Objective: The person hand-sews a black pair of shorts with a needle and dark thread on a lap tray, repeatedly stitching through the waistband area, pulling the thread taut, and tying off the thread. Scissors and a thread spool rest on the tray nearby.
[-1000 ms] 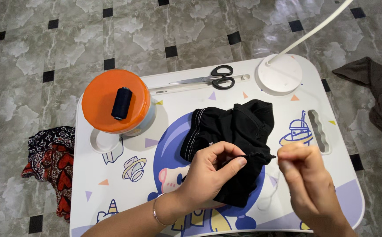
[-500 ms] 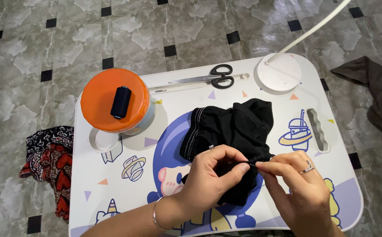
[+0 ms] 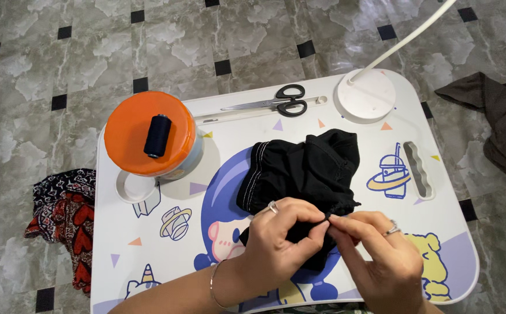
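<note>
Both hands now meet at the front edge of the crumpled black fabric garment w/ white stitching [image 3: 302, 174], which lies mid-tray on the white cartoon-printed lap table [image 3: 148, 244]. Left hand [image 3: 279, 241] pinches a fold of the black cloth between thumb and fingertips. Right hand [image 3: 375, 253] has its thumb and forefinger pressed together right at that same spot, tips touching the left's; can't tell if it's gripping cloth, a needle or thread, too small to see.

Vs 1 s ago: right hand was off to the side, apart from the garment, blurred; half a sec ago it came in to the fold, and now it sits tighter against the left fingers. Left hand curled over more, its ring now showing on top. Garment barely shifted.

Unchanged: round orange-lidded tub [image 3: 151, 136] w/ dark navy thread spool [image 3: 157, 135] on top, black-handled scissors [image 3: 276, 103] at the far edge, white round lamp base [image 3: 366, 96] beside them.
</note>
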